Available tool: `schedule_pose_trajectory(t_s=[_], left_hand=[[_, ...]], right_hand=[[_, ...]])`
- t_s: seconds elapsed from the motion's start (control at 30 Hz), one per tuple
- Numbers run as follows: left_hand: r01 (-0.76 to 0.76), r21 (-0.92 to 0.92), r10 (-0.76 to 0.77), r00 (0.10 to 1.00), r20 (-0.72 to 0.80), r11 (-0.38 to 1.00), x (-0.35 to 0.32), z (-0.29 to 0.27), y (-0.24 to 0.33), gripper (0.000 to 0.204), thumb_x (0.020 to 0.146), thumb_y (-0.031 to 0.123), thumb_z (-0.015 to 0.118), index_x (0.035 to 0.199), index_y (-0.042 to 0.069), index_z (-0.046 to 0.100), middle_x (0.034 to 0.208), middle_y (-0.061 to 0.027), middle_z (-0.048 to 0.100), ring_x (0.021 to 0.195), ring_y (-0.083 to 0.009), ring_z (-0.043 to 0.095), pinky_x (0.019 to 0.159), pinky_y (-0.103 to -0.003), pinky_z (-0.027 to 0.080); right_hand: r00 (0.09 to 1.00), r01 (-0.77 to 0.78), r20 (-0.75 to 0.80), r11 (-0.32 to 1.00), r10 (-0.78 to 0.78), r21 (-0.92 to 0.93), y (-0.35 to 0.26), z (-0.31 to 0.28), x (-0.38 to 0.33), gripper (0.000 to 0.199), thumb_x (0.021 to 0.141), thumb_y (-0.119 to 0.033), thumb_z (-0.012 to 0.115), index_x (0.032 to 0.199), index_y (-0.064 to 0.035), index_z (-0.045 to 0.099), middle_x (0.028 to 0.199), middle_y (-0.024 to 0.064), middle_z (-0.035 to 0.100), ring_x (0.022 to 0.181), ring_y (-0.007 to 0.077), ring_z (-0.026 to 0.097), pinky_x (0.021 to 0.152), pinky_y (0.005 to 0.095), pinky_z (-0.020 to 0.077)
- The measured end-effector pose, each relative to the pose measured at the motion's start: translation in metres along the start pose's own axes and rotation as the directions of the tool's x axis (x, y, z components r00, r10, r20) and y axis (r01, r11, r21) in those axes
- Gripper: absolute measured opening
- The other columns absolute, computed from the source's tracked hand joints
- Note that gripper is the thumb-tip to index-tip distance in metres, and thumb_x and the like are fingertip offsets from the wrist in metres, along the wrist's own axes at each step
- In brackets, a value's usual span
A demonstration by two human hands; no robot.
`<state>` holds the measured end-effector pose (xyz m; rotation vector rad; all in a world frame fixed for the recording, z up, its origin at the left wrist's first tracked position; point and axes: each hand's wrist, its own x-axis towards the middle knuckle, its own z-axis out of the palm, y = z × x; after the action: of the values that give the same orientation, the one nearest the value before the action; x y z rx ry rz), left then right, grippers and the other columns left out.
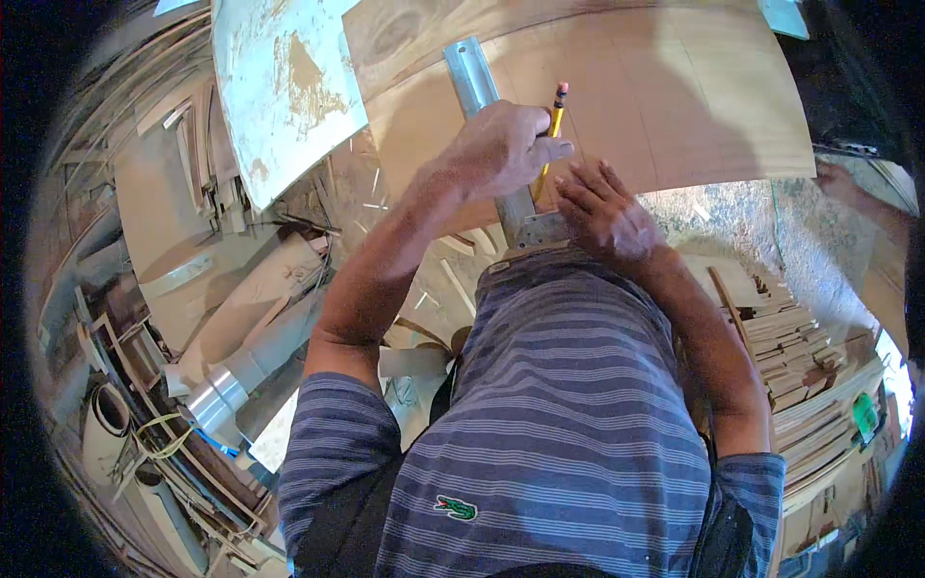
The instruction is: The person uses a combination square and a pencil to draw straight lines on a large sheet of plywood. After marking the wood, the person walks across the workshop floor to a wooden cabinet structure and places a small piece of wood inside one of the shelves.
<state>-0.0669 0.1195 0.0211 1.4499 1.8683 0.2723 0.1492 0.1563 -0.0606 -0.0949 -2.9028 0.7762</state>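
A large plywood sheet (674, 96) lies in front of me with faint pencil lines on it. A long grey metal straightedge (472, 77) runs across it toward my body. My left hand (501, 144) rests over the straightedge and grips a yellow pencil (554, 120) with its eraser end up and its tip down at the sheet beside the straightedge. My right hand (607, 212) lies flat with fingers spread on the plywood's near edge, just right of the straightedge, holding nothing. My striped shirt fills the lower middle of the view.
A white-painted, worn board (279, 87) leans at the upper left. Wood offcuts and curved panels (241, 289) litter the left, with a shiny metal tube (222, 390). Stacked wooden slats (790, 356) stand at the right. Another person's hand (836, 180) touches the far right.
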Motion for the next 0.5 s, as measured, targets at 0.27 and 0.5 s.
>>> schedule_pose_trajectory(t_s=[0.27,0.5], left_hand=[[-0.015,0.138,0.058,0.947,-0.317,0.99,0.055,-0.043,-0.052,0.041,0.086,0.038,0.064,0.076,-0.001,0.062,0.059,-0.0137,0.054,0.051,-0.0254,0.052,0.051,-0.039,0.041],[0.081,0.301,0.063,0.896,-0.44,0.95,0.084,-0.077,-0.068,0.042,0.086,0.043,0.062,0.081,0.001,0.064,0.058,-0.0132,0.056,0.055,-0.0258,0.055,0.054,-0.04,0.043]], right_hand=[[0.999,-0.007,0.043,0.999,0.009,-0.045,-0.001,-0.001,-0.001,0.042,0.079,-0.022,0.057,0.117,-0.0035,0.058,0.133,0.0129,0.051,0.131,0.0316,0.039,0.113,0.0505,0.0238],[0.997,-0.016,0.073,0.998,0.019,-0.053,-0.005,-0.008,0.001,0.039,0.082,-0.02,0.051,0.117,-0.0048,0.059,0.135,0.0127,0.048,0.131,0.0316,0.038,0.112,0.0509,0.0226]])
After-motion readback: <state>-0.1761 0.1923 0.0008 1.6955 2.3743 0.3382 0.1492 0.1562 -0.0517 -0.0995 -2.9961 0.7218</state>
